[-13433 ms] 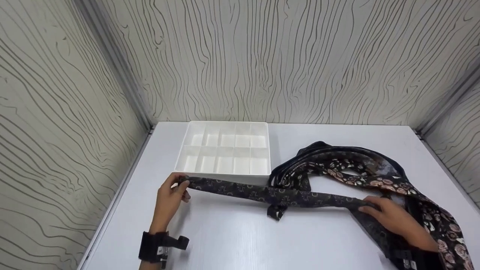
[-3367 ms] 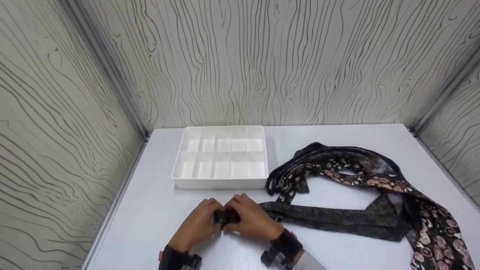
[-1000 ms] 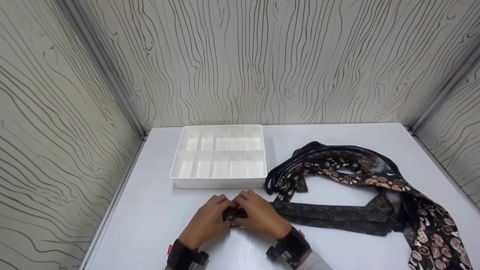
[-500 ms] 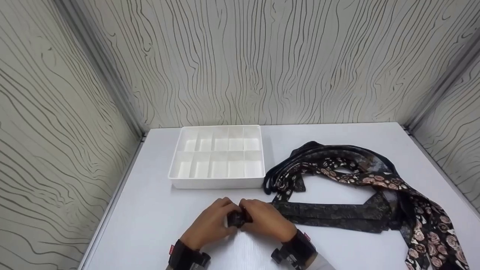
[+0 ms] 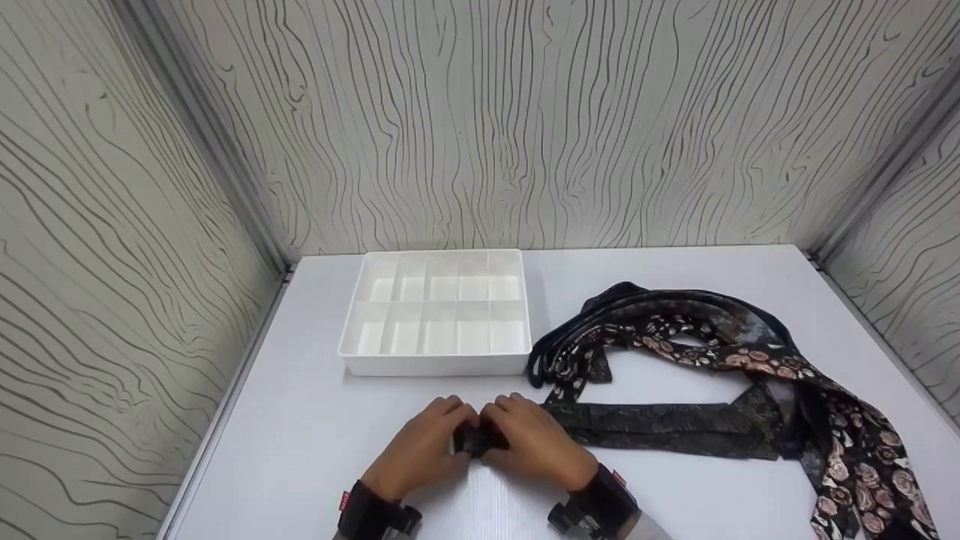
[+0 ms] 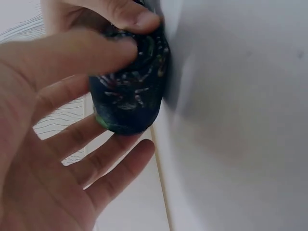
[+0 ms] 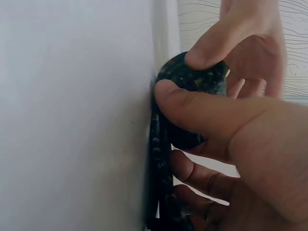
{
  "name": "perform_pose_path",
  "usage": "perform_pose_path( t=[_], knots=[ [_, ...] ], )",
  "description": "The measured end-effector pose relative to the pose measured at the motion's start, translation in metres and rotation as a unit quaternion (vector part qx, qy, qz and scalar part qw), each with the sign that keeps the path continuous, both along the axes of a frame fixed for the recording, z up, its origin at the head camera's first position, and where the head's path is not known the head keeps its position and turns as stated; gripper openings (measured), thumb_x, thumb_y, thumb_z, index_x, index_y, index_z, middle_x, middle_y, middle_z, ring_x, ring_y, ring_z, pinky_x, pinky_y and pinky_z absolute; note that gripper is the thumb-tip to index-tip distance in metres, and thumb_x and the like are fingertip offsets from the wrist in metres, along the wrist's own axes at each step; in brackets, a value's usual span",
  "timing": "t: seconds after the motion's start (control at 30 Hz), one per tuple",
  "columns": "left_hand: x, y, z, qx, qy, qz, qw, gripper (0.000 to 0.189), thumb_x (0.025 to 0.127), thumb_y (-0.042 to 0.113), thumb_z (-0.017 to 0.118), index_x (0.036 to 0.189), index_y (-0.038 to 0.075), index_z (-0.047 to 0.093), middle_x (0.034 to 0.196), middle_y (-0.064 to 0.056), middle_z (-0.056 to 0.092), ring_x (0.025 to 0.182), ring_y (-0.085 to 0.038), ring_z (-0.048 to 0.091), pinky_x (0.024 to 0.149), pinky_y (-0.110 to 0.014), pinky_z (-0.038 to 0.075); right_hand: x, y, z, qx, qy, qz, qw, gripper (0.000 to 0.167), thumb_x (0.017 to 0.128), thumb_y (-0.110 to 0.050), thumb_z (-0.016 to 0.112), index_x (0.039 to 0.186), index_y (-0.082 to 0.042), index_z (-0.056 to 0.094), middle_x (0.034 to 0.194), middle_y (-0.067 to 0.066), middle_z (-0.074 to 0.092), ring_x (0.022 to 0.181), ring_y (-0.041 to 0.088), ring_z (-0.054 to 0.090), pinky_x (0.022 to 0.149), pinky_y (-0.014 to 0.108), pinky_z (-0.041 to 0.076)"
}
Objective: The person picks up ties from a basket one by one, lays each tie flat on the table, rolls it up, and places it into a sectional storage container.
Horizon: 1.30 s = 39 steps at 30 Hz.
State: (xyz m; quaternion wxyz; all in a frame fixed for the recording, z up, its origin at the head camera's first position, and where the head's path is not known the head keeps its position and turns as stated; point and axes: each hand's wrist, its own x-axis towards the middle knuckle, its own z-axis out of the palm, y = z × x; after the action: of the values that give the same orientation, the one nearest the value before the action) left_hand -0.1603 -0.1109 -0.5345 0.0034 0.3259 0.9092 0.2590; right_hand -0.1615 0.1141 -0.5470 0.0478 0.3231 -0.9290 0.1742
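Note:
Near the middle front of the table, my left hand (image 5: 424, 448) and right hand (image 5: 541, 448) both grip a dark patterned necktie (image 5: 469, 441), its end wound into a thick roll. In the left wrist view, the left thumb presses the coiled side of the roll (image 6: 127, 98), with the other fingers behind and below it. The right wrist view shows both thumbs on the coil (image 7: 192, 79); the right fingers curl around its far side. The tie's unrolled length (image 5: 667, 429) lies flat to the right, reaching the heap of other neckties (image 5: 750, 360).
A white divided box (image 5: 439, 366) with bare compartments stands just beyond my hands. Several dark and rose-patterned ties sprawl on the right, hanging toward the table's front edge. Patterned walls (image 5: 480, 127) enclose the white table (image 5: 300, 420) at the back and sides.
Earlier the tie was stretched between my hands; since then its left end has been wound into a roll. Both hands have shifted slightly right, and the flat length is shorter.

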Motion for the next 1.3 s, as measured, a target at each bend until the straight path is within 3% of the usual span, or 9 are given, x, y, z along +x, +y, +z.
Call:
perform_pose_path(
  t=[0.1,0.23,0.33,0.47,0.7,0.87,1.1,1.3],
  knots=[
    [-0.0014,0.0005,0.0016,-0.002,0.011,0.002,0.9999,0.035,0.079,0.012,0.087,0.110,0.022,0.073,0.109,0.010,0.067,0.100,-0.009,0.058,0.088,-0.029,0.055,-0.0013,-0.0004,-0.0006,-0.011,0.017,-0.002,0.9998,0.046,0.081,-0.044,0.090,0.114,-0.018,0.071,0.109,-0.004,0.066,0.100,0.013,0.056,0.088,0.032,0.053],
    [-0.0032,0.0024,0.0026,-0.006,0.020,0.003,0.9998,0.040,0.079,0.017,0.089,0.116,0.022,0.073,0.112,0.008,0.068,0.101,-0.010,0.058,0.089,-0.030,0.055,-0.0027,-0.0013,-0.0018,-0.003,0.072,-0.013,0.9973,0.043,0.079,-0.044,0.091,0.106,-0.018,0.072,0.109,-0.003,0.065,0.101,0.015,0.052,0.089,0.033,0.050],
    [-0.0045,0.0037,0.0022,-0.012,0.018,0.002,0.9998,0.041,0.081,0.021,0.089,0.118,0.023,0.072,0.112,0.008,0.068,0.101,-0.010,0.059,0.089,-0.031,0.054,-0.0025,-0.0020,-0.0020,0.008,0.086,-0.022,0.9960,0.045,0.077,-0.045,0.092,0.106,-0.017,0.072,0.111,-0.003,0.065,0.104,0.016,0.052,0.093,0.035,0.051],
    [-0.0047,0.0040,0.0026,-0.017,0.034,-0.001,0.9993,0.038,0.078,0.019,0.091,0.113,0.023,0.076,0.109,0.008,0.070,0.099,-0.011,0.060,0.087,-0.032,0.053,-0.0012,-0.0033,-0.0001,0.007,0.071,-0.020,0.9973,0.050,0.078,-0.047,0.091,0.114,-0.017,0.071,0.117,-0.001,0.063,0.107,0.017,0.052,0.095,0.037,0.052],
    [-0.0027,0.0064,0.0023,-0.010,0.041,-0.004,0.9991,0.043,0.079,0.020,0.089,0.117,0.022,0.070,0.111,0.008,0.070,0.101,-0.011,0.061,0.089,-0.031,0.054,-0.0005,-0.0017,0.0013,0.021,0.069,-0.017,0.9972,0.046,0.080,-0.044,0.090,0.109,-0.014,0.070,0.104,-0.002,0.066,0.097,0.016,0.055,0.089,0.033,0.053],
    [-0.0031,0.0062,0.0030,-0.015,0.065,-0.006,0.9978,0.037,0.075,0.017,0.089,0.110,0.022,0.076,0.106,0.008,0.069,0.098,-0.012,0.060,0.088,-0.032,0.053,0.0010,-0.0007,0.0022,-0.010,0.020,-0.008,0.9997,0.050,0.079,-0.047,0.090,0.112,-0.016,0.068,0.107,-0.003,0.061,0.098,0.012,0.054,0.087,0.031,0.054],
    [-0.0016,0.0083,0.0033,-0.024,0.068,-0.008,0.9974,0.037,0.078,0.021,0.090,0.113,0.025,0.076,0.107,0.008,0.068,0.097,-0.012,0.059,0.086,-0.030,0.052,0.0006,0.0010,-0.0013,-0.006,0.061,-0.003,0.9981,0.041,0.082,-0.038,0.090,0.107,-0.013,0.069,0.101,-0.003,0.062,0.092,0.013,0.057,0.081,0.028,0.054],
    [-0.0026,0.0066,0.0073,-0.028,0.047,-0.012,0.9984,0.033,0.078,0.014,0.088,0.109,0.021,0.079,0.104,0.007,0.066,0.096,-0.011,0.057,0.086,-0.028,0.054,-0.0004,0.0018,0.0025,-0.022,-0.024,-0.011,0.9994,0.047,0.081,-0.045,0.089,0.114,-0.018,0.069,0.106,-0.006,0.063,0.098,0.011,0.058,0.085,0.032,0.056]
  ],
)
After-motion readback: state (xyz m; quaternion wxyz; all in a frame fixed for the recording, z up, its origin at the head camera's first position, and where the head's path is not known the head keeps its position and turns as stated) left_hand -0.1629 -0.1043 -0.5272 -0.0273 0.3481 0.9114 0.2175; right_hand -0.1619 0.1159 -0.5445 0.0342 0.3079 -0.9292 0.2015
